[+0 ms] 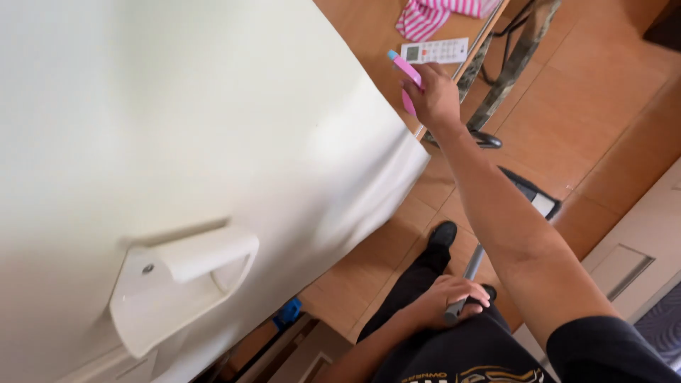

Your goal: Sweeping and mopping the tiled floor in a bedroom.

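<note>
Where table edge point(454, 78) ends, right hand point(434, 96) — pink case point(407, 71)

Black short-sleeved shirt point(610, 351) with print, black trousers point(411, 284), black shoes point(443, 232).

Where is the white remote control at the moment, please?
The remote control lies at the top of the head view on the wooden table, just above the right hand.

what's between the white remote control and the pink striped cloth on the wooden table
Bare wooden table top in the head view; the white remote control and pink striped cloth lie apart.
</note>
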